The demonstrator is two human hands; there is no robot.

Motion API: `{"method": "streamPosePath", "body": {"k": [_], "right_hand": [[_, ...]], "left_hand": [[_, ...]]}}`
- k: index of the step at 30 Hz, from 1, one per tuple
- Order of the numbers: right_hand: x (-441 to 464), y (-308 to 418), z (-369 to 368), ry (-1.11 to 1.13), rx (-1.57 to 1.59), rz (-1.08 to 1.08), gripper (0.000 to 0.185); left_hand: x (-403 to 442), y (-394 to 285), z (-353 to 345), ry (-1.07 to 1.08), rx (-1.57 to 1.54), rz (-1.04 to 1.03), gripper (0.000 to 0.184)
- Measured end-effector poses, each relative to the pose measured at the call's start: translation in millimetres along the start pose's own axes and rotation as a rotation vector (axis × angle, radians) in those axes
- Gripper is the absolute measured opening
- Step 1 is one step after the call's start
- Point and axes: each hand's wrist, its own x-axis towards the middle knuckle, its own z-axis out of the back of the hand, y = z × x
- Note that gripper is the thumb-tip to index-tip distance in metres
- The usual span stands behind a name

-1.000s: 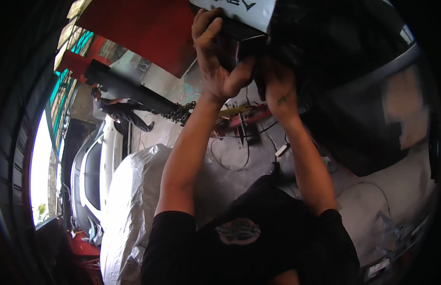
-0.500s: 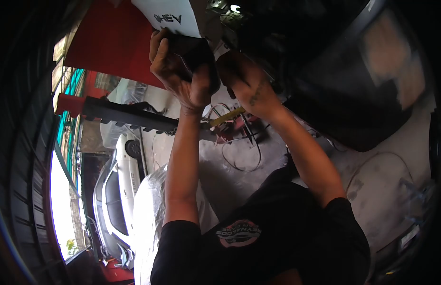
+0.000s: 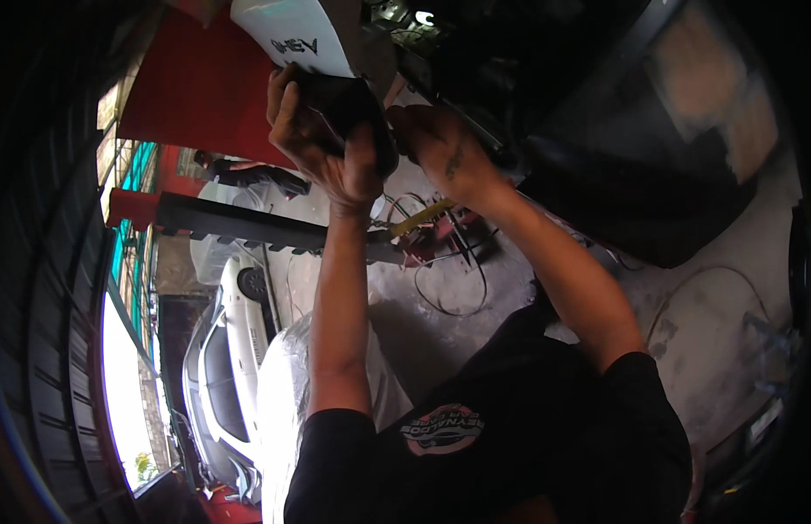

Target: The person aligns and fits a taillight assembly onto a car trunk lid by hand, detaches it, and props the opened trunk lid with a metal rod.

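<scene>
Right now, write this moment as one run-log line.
left hand: gripping dark boxy part | right hand: close beside part, grip hidden | white lettered panel: above part in view | white car: background, image left

A black beam (image 3: 239, 220) appears between a white car (image 3: 245, 336) and a darkly clothed person (image 3: 255, 175).

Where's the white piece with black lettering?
The white piece is at the head view's top, left of centre, just above the left hand, beside the red panel.
</scene>
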Motion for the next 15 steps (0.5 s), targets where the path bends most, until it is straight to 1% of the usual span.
{"method": "streamPosePath", "body": {"k": [1,2,4,5,7,8,10,11,13,15], "right_hand": [[-2,2,0,-0.089,-0.085,0.076,0.018],[-5,6,0,-0.088,-0.085,0.078,0.018],[-5,22,9,-0.010,0.244,-0.120,0.018],[-4,20,8,-0.013,0.247,-0.126,0.018],[2,15,5,-0.026,0.126,0.026,0.024],[2,14,8,-0.029,0.125,0.030,0.024],[0,19,14,0.126,0.208,-0.252,0.021],[-1,18,16,0.122,0.206,-0.248,0.021],[-2,15,16,0.014,-0.060,0.086,0.022],[0,18,14,0.022,-0.052,0.096,0.021]], "left_hand": [[0,0,1,0.006,-0.002,-0.010,0.074],[-1,2,3,0.004,-0.002,-0.012,0.074],[1,3,3,0.000,0.018,-0.046,0.075],[2,2,5,0.006,0.018,-0.042,0.075],[7,-5,8,0.047,0.110,-0.035,0.075],[8,-5,4,0.048,0.108,-0.039,0.075],[6,-7,-3,-0.015,-0.044,0.033,0.075],[7,-6,-3,-0.014,-0.048,0.028,0.075],[7,-4,0,0.010,0.012,-0.027,0.075],[7,-1,1,0.018,0.033,-0.038,0.073]]}}
